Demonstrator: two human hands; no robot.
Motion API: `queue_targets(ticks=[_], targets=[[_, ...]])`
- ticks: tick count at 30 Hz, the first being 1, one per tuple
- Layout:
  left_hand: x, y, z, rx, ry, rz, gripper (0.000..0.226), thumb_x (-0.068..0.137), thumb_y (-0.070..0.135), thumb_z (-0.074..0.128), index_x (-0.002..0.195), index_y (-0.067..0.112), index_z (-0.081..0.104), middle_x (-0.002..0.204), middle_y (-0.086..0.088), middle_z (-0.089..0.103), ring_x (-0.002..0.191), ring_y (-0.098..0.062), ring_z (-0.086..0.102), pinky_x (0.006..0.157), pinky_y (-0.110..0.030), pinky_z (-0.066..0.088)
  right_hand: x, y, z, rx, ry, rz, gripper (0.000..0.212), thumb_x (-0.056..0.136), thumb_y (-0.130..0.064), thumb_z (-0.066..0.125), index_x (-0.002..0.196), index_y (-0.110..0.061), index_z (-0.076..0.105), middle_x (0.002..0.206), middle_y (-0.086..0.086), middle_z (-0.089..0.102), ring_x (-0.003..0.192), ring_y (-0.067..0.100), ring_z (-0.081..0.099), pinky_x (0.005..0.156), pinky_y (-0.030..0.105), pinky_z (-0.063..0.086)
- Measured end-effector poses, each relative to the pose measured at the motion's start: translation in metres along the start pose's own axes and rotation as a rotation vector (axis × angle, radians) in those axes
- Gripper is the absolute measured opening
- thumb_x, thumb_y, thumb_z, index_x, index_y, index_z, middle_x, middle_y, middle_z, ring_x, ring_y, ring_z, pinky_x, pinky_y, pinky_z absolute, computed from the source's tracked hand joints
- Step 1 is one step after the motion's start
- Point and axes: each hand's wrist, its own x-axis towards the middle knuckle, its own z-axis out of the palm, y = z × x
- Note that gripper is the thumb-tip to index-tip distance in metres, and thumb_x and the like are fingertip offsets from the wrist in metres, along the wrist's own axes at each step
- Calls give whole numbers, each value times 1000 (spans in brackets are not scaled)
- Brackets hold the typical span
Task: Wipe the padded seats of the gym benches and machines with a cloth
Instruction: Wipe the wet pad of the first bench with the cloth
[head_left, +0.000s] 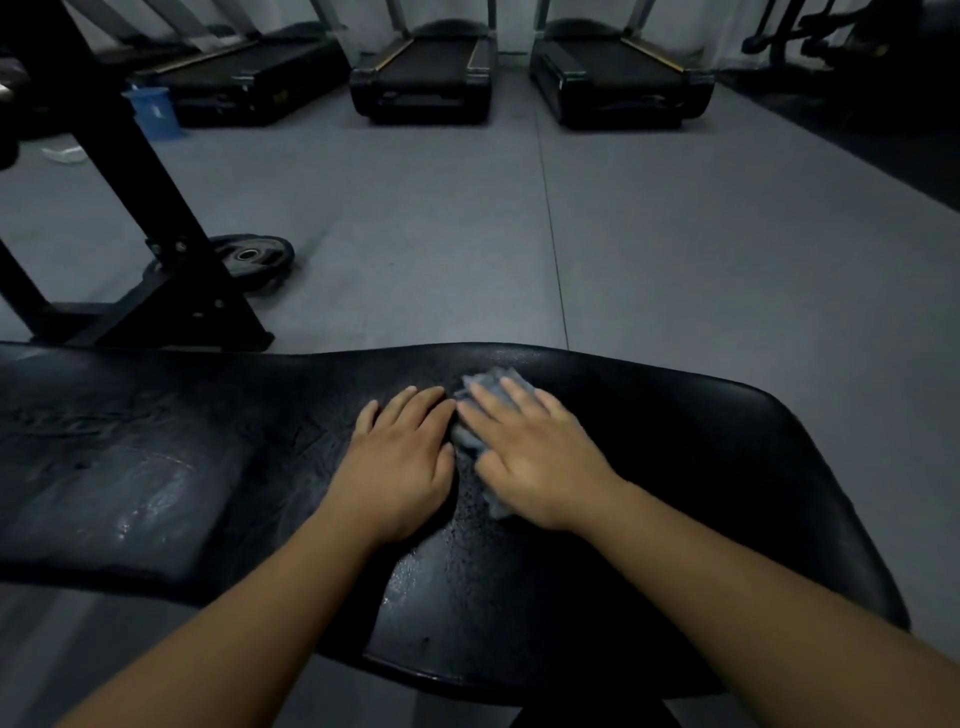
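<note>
both forearms stretched forward, left hand (400, 460) flat, right hand (537, 457) flat beside it — fingers straight

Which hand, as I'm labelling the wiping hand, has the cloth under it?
The right hand: its straight fingers press the grey cloth onto the black padded seat. The left hand rests flat on the bare seat beside it.

We see a black padded desk (701, 493), wet-streaked; on it a crumpled grey-blue cloth (493, 382) lies under our right hand (540, 457), our left hand (400, 462) flat alongside
</note>
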Motion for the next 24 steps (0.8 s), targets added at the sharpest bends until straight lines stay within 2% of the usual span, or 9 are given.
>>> queue_targets(ticks=[1, 3, 7, 10, 12, 15, 18, 21, 24], targets=[[0, 0, 0, 3, 0, -6, 79, 83, 51, 4, 153, 26, 32, 162, 7, 25, 150, -17, 17, 121, -49, 14, -9, 11, -2, -1, -14, -30, 77, 83, -50, 5, 157, -35, 22, 168, -8, 7, 154, 19, 3, 124, 43, 7], [0, 2, -1, 4, -7, -15, 80, 83, 52, 4, 154, 26, 30, 163, 8, 22, 151, -16, 14, 122, -48, 13, 1, 42, -6, -32, -26, 38, 81, 79, -51, 1, 156, -37, 21, 168, -9, 9, 154, 19, 6, 123, 42, 11], [0, 1, 0, -42, 7, -11, 77, 85, 50, 9, 153, 24, 31, 163, 8, 23, 151, -15, 13, 123, -45, 10, 67, 53, -5, -41, -40, 254, 61, 97, -46, 15, 156, -33, 21, 167, -3, 15, 153, 26, 12, 122, 49, 12], [-2, -3, 1, -98, 66, -22, 75, 82, 42, 14, 148, 18, 42, 158, 2, 34, 148, -18, 25, 123, -42, 15, 77, 13, -2, -16, -39, 196, 57, 100, -42, 22, 156, -32, 21, 167, -3, 12, 154, 26, 6, 122, 50, 7], [0, -6, 1, -147, 109, -36, 74, 80, 35, 18, 143, 11, 49, 152, -5, 43, 142, -22, 35, 121, -42, 22, 42, -5, -2, -29, -54, 63, 63, 96, -44, 17, 157, -32, 21, 168, -3, 10, 154, 25, 4, 123, 47, 5], [0, -8, 4, -165, 135, -34, 75, 78, 35, 19, 138, 6, 53, 148, -10, 49, 137, -26, 42, 117, -45, 29, -29, -7, -1, -38, -56, -100, 75, 85, -46, 12, 157, -31, 27, 167, -2, 15, 154, 24, 10, 122, 43, 11], [-1, -6, 3, -145, 129, -46, 70, 80, 32, 23, 137, 6, 54, 148, -10, 48, 137, -26, 41, 117, -45, 29, -30, 27, -5, -70, -86, 59, 76, 83, -50, 8, 157, -38, 20, 167, -8, 9, 154, 20, 4, 122, 42, 10], [-2, -5, 3, -151, 128, -27, 74, 78, 35, 19, 136, 5, 54, 147, -12, 49, 136, -28, 43, 117, -45, 30, -2, 6, -5, -60, -39, 275, 73, 86, -50, 9, 156, -37, 18, 168, -4, 7, 154, 25, 2, 123, 48, 8], [-5, -8, -7, -157, 75, 11, 66, 85, 30, 26, 139, 2, 52, 150, -13, 46, 139, -28, 40, 119, -39, 27, -47, -50, 6, -21, -3, 100, 73, 85, -48, 16, 154, -28, 34, 165, 3, 22, 152, 31, 16, 121, 52, 16]])
